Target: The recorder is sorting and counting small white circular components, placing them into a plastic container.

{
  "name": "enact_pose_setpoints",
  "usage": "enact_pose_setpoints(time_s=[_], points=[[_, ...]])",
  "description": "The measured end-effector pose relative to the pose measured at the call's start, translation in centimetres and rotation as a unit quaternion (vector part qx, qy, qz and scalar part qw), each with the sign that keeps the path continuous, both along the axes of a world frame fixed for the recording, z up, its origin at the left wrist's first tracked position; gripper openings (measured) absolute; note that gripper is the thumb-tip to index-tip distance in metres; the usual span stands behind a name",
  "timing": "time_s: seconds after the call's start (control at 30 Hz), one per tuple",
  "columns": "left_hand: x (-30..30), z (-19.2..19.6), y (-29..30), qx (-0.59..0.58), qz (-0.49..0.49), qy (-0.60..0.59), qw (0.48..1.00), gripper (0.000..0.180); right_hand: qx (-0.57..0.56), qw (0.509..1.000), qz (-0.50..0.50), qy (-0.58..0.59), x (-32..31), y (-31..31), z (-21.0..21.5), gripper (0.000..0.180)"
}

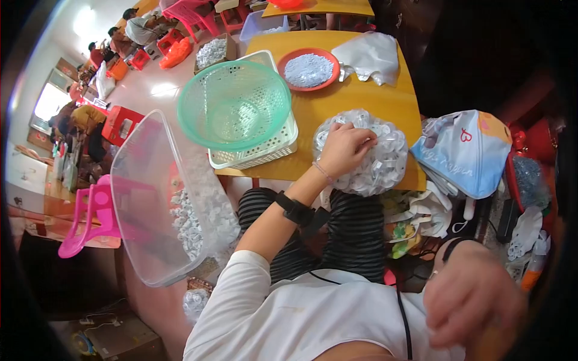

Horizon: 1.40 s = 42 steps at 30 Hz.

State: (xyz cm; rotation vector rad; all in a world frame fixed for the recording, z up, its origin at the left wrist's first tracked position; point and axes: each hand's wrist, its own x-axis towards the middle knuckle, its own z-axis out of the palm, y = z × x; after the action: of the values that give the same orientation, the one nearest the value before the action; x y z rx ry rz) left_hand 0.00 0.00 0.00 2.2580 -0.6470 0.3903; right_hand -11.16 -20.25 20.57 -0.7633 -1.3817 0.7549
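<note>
The pile point(367, 150) under the left hand point(344, 147) is glossy clear and white plastic pieces, on a smooth lacquered yellow wood table point(385, 99). At ten o'clock of it a green basket point(235, 102) of shiny perforated plastic sits in a matt white crate point(265, 150); the tub point(150, 198) at eight o'clock is translucent plastic, the bag point(466, 150) at three o'clock soft blue cloth

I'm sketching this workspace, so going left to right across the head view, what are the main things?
Pink plastic chair → clear plastic bin → green basket → pile of white caps under the left hand → light blue bag.
</note>
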Motion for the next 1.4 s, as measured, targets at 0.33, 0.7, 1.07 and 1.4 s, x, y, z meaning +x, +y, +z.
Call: enact_pose_setpoints(time_s=[0.33, 0.7, 1.07, 1.4], points=[[-0.1, 0.4, -0.3, 0.006, 0.017, -0.022, 1.0, 0.009, 0.158, 0.977, 0.05, 0.134, -1.4, -1.1, 1.2, 0.022], [-0.5, 0.4, -0.1, 0.004, 0.02, -0.007, 1.0, 0.009, 0.228, 0.855, -0.458, -0.079, -0.5, -7.7, 0.7, 0.032], [0.0, 0.5, -1.0, 0.016, 0.015, -0.016, 1.0, 0.008, 0.231, 0.754, -0.568, -0.237, 1.3, -2.4, 2.8, 0.037], [-0.6, 0.7, -0.2, 0.024, 0.027, -0.014, 0.999, 0.007, 0.251, 0.656, -0.601, -0.381, 3.6, -4.0, 2.7, 0.044]])
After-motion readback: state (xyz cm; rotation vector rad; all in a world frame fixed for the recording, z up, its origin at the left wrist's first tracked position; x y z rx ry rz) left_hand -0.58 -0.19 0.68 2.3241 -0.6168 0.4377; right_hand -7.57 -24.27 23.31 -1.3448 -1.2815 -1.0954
